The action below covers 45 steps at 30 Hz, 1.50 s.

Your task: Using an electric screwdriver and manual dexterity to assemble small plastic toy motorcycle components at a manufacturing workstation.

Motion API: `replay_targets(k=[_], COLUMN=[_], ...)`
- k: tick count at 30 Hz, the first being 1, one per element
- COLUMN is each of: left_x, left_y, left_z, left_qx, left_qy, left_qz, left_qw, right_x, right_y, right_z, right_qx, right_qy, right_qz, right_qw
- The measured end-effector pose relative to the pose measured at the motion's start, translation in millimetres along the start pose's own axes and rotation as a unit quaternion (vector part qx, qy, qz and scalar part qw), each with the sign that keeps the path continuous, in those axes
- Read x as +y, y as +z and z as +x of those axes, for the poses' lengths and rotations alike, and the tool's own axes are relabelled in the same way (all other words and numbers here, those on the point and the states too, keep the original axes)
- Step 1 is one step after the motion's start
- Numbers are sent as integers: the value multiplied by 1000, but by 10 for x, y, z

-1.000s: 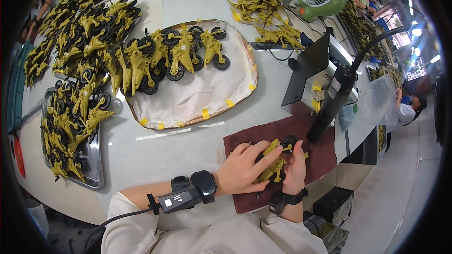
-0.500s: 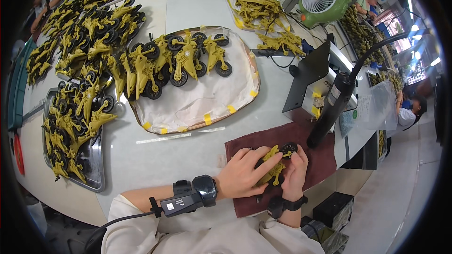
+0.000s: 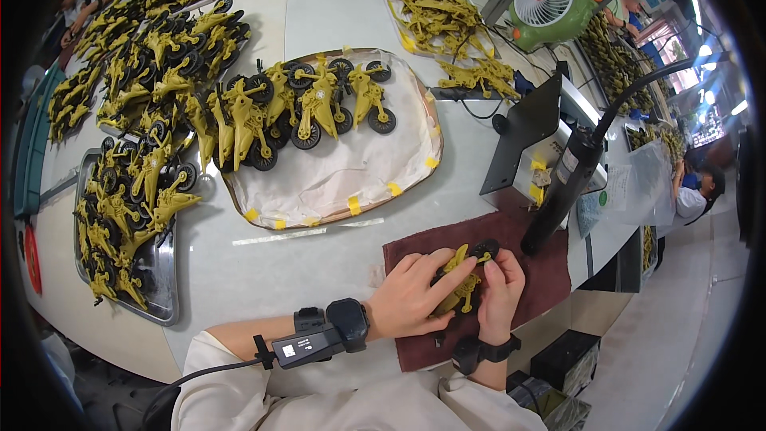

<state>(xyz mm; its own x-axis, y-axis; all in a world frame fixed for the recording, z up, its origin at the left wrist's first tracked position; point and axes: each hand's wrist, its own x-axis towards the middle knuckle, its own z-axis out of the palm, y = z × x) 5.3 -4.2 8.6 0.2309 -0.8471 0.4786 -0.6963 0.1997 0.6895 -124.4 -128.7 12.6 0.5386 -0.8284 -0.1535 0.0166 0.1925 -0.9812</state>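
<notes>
A yellow toy motorcycle (image 3: 465, 294) with black wheels is held in both hands over a dark red cloth (image 3: 533, 279). My left hand (image 3: 408, 294) wraps its body from the left, the index finger stretched across it. My right hand (image 3: 500, 295) pinches at the far end, thumb and fingers beside the black wheel (image 3: 483, 250) and its yellow arm. The fingertips partly hide the wheel, and the left fingers cover much of the body. A tiny dark piece (image 3: 439, 340) lies on the cloth below the hands.
A padded tray (image 3: 335, 179) bears several finished-looking motorcycles. More fill a metal tray (image 3: 169, 291) and heaps at far left. Yellow parts lie in a tray (image 3: 439, 12) at the back. A black lamp-like tool (image 3: 562, 187), a metal stand (image 3: 523, 136) and a green fan (image 3: 550, 0) stand right.
My right fingers have shifted slightly at the wheel, which now shows less and sits a little further left. My left hand keeps its hold.
</notes>
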Motion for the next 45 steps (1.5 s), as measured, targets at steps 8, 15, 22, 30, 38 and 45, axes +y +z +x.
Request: replay_targets(k=[8, 15, 22, 30, 38, 45], left_x=[18, 13, 12, 16, 17, 3], left_y=[-21, -28, -28, -26, -33, -9], left_z=[5, 9, 10, 14, 13, 8], left_qx=[-13, 0, 1, -1, 0, -6], left_qy=[-11, -9, -9, -8, -9, -6], left_qz=[17, 16, 5, -5, -1, -12], left_qw=[1000, 1000, 1000, 1000, 1000, 1000], right_x=[-56, -107, -50, -32, -50, -27], right_y=[57, 54, 9, -32, -3, -53], right_z=[23, 1, 6, 24, 8, 24], right_qx=[36, 40, 20, -13, -16, -35], right_qy=[-52, -106, -141, -152, -133, -154], right_qz=[-16, -124, -152, -204, -156, -243], right_qw=[998, 986, 978, 967, 979, 957])
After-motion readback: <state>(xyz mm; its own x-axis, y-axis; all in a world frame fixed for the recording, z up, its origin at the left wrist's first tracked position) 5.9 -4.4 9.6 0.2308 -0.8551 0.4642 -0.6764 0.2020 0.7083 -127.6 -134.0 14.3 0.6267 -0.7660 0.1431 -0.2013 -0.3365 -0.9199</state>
